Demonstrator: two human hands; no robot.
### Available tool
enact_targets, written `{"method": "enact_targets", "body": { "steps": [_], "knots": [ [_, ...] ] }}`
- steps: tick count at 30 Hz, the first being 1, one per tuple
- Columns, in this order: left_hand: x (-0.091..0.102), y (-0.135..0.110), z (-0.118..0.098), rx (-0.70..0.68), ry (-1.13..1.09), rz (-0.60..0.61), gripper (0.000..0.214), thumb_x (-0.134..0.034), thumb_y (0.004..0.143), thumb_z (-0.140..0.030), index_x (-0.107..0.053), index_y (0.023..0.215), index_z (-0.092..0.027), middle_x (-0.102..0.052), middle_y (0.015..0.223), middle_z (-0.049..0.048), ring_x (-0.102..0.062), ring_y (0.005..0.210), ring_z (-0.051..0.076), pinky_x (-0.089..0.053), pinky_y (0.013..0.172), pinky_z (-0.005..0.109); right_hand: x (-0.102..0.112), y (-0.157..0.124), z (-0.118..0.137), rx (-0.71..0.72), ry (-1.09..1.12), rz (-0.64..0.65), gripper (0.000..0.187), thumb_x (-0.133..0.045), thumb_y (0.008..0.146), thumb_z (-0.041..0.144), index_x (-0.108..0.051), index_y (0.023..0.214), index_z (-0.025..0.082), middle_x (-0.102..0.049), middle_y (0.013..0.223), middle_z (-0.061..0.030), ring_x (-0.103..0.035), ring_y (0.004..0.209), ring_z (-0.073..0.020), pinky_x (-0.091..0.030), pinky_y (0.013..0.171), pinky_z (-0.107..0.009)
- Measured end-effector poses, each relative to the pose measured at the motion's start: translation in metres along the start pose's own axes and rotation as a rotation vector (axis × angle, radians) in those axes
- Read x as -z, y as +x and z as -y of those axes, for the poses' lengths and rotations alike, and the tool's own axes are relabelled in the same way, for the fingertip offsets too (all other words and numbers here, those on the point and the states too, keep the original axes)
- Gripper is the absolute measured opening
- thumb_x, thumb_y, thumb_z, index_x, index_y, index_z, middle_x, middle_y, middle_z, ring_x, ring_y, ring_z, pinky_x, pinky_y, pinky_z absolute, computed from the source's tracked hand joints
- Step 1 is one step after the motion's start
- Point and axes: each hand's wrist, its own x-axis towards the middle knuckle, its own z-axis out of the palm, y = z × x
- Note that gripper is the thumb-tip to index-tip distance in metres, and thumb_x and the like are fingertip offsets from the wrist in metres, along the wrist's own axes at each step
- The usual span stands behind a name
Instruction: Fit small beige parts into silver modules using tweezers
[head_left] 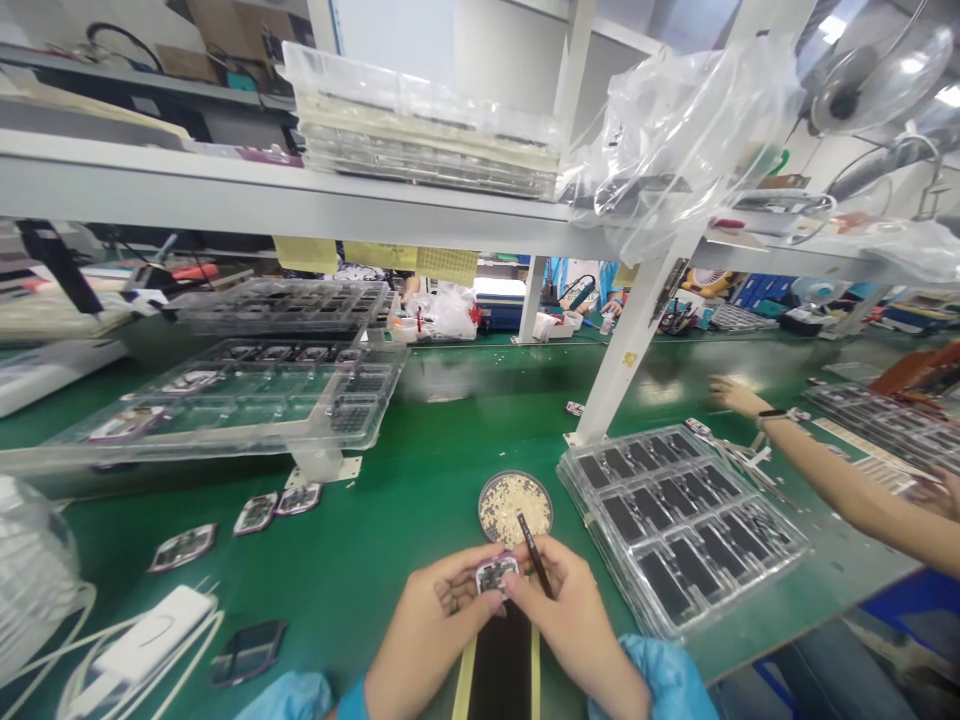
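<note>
We hold a small rounded-rectangular electronic module with a silver rim (496, 574) low in the middle of the view, just above the green bench (420, 440). Our left hand (435, 625) pinches it from the left, thumb and fingers closed on its edge. The module lies nearly flat with its face up toward us; its long axis runs left to right, tilted slightly up to the right.

Our right hand (577, 625) touches the module's right edge with its fingertips, and its grip is closed on thin dark tweezers (534, 552). The tweezers run up and to the left, away from us, their tip over the near rim of the round shallow dish of small pale parts (515, 507) that sits on the bench just beyond our hands.

A dark strip with yellow edges (501, 672) lies under and between our wrists. Right of the dish lies a clear plastic tray of dark rectangular parts (679, 525). On the left, loose modules of the same kind (256, 513) lie on the bench below larger clear blister trays (247, 400). At the right edge a co-worker's bare arm (832, 480) stretches over the bench, well apart from our hands.
</note>
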Motion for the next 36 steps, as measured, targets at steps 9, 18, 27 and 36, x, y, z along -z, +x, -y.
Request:
{"method": "enact_targets", "body": {
  "steps": [9, 18, 27, 36],
  "knots": [
    [0.0, -0.004, 0.0, -0.091, 0.24, -0.03, 0.038, -0.074, 0.085, -0.042, -0.074, 0.115, -0.019, -0.075, 0.116, 0.0098, -0.071, 0.106, 0.026, -0.057, 0.096, 0.034, -0.005, -0.004, 0.0, 0.078, -0.072, -0.029, 0.036, -0.076, 0.09, 0.052, -0.069, 0.089, 0.016, -0.068, 0.084, -0.0051, -0.063, 0.08, -0.0223, -0.051, 0.07, -0.028],
    [-0.005, -0.012, -0.002, -0.302, 0.564, -0.088, 0.018, -0.062, 0.093, -0.031, -0.076, 0.104, -0.025, -0.075, 0.099, 0.0029, -0.068, 0.09, 0.019, -0.053, 0.079, 0.025, -0.017, -0.016, -0.012, 0.096, 0.003, -0.086, 0.033, -0.069, 0.096, 0.05, -0.062, 0.096, 0.018, -0.065, 0.088, -0.0054, -0.062, 0.082, -0.0226, -0.051, 0.075, -0.029],
    [0.004, -0.009, 0.004, -0.421, 0.738, -0.063, 0.021, -0.057, 0.098, -0.024, -0.072, 0.114, -0.027, -0.068, 0.094, 0.001, -0.064, 0.089, 0.017, -0.05, 0.082, 0.024, 0.013, -0.002, 0.008, 0.283, -0.319, 0.01, 0.016, -0.073, 0.095, 0.033, -0.066, 0.105, 0.022, -0.061, 0.102, -0.0034, -0.06, 0.096, -0.022, -0.048, 0.085, -0.029],
    [0.004, -0.009, 0.005, -0.376, 0.794, -0.096, 0.023, -0.057, 0.097, -0.023, -0.072, 0.114, -0.024, -0.065, 0.087, 0.002, -0.063, 0.082, 0.018, -0.05, 0.075, 0.025, 0.023, 0.007, 0.018, 0.482, -0.484, 0.187, 0.006, -0.07, 0.099, 0.023, -0.073, 0.104, 0.022, -0.058, 0.09, -0.0022, -0.059, 0.08, -0.0182, -0.044, 0.068, -0.029]
  ]
}}
